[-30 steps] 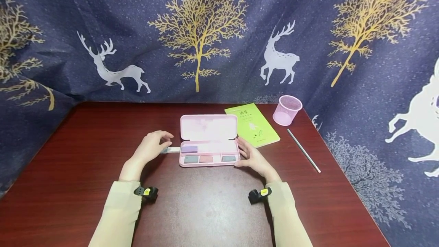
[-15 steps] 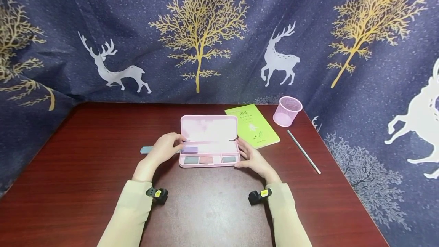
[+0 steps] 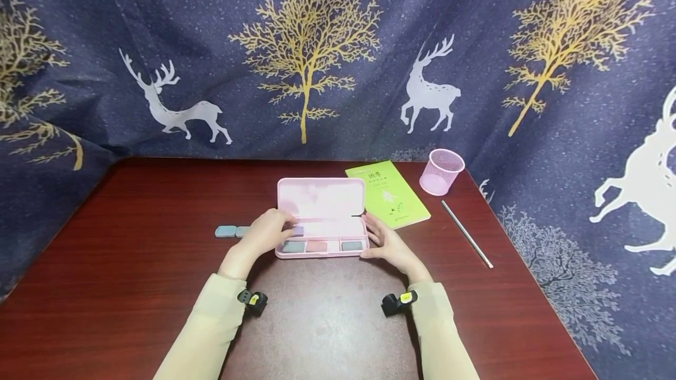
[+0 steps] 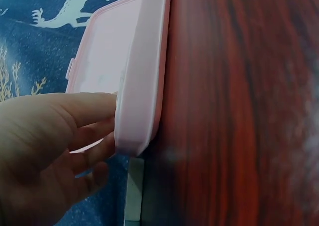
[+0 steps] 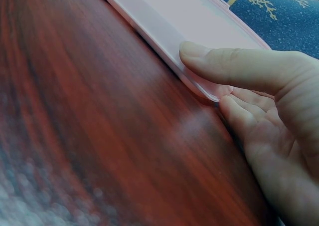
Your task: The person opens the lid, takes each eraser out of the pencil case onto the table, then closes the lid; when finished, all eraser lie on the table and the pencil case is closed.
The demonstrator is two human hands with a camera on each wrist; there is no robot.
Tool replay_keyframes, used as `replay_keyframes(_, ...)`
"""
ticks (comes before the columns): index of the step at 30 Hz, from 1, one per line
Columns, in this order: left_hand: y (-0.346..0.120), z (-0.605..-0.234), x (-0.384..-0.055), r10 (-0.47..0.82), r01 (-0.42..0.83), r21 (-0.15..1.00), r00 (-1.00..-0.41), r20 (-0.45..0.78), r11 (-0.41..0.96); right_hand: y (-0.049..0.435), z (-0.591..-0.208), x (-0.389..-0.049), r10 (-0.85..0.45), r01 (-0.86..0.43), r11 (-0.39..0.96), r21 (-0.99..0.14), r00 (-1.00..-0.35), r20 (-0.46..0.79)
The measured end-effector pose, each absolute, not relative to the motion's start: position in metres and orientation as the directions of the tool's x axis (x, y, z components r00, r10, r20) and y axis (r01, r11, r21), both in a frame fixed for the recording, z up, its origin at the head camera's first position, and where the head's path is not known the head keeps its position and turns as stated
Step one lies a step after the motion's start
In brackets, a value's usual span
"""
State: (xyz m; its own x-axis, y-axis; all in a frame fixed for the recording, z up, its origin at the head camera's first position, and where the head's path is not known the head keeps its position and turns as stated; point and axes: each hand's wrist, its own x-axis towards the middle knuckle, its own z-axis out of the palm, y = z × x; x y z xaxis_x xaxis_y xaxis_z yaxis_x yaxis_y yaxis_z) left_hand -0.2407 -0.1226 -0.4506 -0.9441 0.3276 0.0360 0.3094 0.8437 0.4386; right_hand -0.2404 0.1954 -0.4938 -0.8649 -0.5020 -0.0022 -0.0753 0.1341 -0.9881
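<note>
An open pink pencil case (image 3: 327, 254) lies on the table with its lid (image 3: 322, 195) raised at the back. My right hand (image 3: 389, 246) holds its right end, thumb (image 5: 214, 66) at the front and the other fingers round the side. My left hand (image 3: 269, 230) reaches over the left end, its fingertips inside the case, at a purple block (image 3: 298, 231) that it partly covers. In the left wrist view the case wall hides those fingertips, so I cannot tell whether they pinch the block. Grey-green (image 3: 293, 246), pinkish (image 3: 317, 246) and another grey-green block (image 3: 352, 246) fill the front compartments.
Light-blue flat pieces (image 3: 226, 231) lie in a row left of the case, partly behind my left hand. A green book (image 3: 398, 198) lies behind right, near a pink mesh pen cup (image 3: 442, 172) and a pencil (image 3: 467, 233). A deer-patterned cloth (image 3: 338, 75) hangs behind the table.
My left hand has moved right, from the pale piece beside the case to the purple block inside, uncovering the light-blue pieces. My right hand has stayed at the case's right end.
</note>
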Motion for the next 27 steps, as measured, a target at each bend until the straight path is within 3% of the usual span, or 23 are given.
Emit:
replay_keyframes(12, -0.114, -0.442, -0.240, 0.308, 0.273, 0.364, -0.950, -0.041, 0.890, 0.195, -0.494, -0.241, -0.502, -0.071, 0.134, -0.988, -0.865, -0.006)
replay_keyframes(27, -0.112, -0.438, -0.241, 0.340, 0.318, 0.312, -0.940, -0.017, 0.895, 0.195, -0.493, -0.240, -0.504, -0.071, 0.133, -0.989, -0.864, -0.005)
